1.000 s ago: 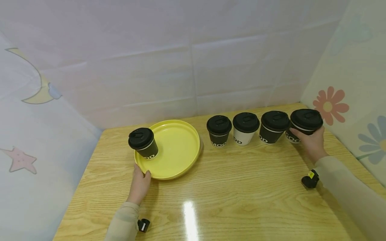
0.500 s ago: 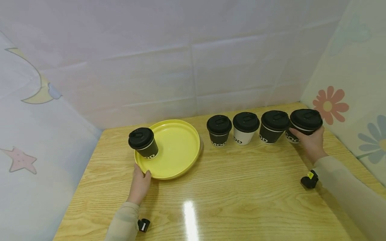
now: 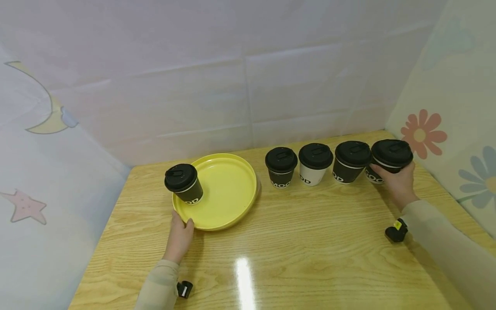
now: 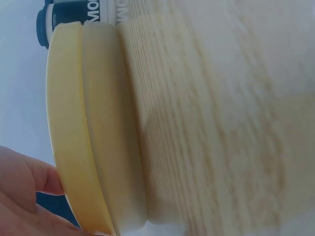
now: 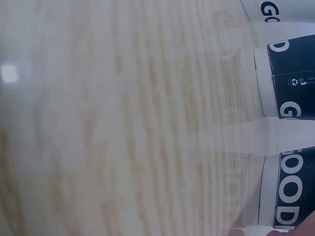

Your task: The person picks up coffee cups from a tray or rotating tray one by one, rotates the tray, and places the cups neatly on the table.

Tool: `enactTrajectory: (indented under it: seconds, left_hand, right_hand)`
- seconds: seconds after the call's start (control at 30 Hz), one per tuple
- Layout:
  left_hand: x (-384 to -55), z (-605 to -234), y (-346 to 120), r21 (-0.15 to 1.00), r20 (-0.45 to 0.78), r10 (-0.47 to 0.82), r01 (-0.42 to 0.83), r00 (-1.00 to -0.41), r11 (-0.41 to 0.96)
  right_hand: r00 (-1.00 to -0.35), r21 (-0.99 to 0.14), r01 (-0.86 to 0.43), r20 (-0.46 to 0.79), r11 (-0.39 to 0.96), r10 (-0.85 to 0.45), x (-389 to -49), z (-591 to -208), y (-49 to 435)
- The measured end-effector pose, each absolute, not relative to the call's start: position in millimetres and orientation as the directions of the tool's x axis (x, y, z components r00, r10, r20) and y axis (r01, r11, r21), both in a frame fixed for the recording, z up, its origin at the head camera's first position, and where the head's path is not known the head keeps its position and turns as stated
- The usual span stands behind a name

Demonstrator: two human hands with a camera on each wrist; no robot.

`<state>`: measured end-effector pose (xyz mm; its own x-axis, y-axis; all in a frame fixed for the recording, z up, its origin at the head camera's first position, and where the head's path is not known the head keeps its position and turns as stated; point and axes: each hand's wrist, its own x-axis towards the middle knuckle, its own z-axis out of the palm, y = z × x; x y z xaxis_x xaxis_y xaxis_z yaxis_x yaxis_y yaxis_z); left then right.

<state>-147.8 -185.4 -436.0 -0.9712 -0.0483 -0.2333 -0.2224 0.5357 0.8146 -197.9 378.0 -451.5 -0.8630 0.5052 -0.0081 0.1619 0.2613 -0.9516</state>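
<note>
Yellow and round, the tray, pinched at its rim by the left hand, bears one lidded cup. The right hand grips the rightmost cup.

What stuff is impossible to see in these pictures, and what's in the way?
Inside the cups: head view, hidden by lids.
Right grip: head view, far side hidden by the held cup.
Left grip: left wrist view, cut off by left and bottom edges.
White cup: right wrist view, cut off by top and right edges.
Black cup: right wrist view, tiny print too small to read.
</note>
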Motion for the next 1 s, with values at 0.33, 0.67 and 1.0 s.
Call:
enactTrajectory:
  seconds: [0.33,0.67,1.0]
  left_hand:
    - [-147.4,-434.9,-185.1,0.802,-0.248,-0.058,-0.238,-0.967,0.547]
    - [-146.1,-434.1,-185.6,0.795,-0.254,-0.055,-0.241,-0.966,0.556]
    - [-145.7,-432.5,-184.4,0.793,-0.255,-0.058,-0.242,-0.965,0.559]
  right_hand:
    - [-0.855,-0.943,0.179,-0.008,0.282,0.518,-198.8,-453.5,377.9]
    - [-0.861,-0.946,0.166,-0.001,0.279,0.508,-198.4,-454.0,378.0]
    - [-0.871,-0.944,0.188,-0.033,0.271,0.49,-198.8,-454.2,380.0]
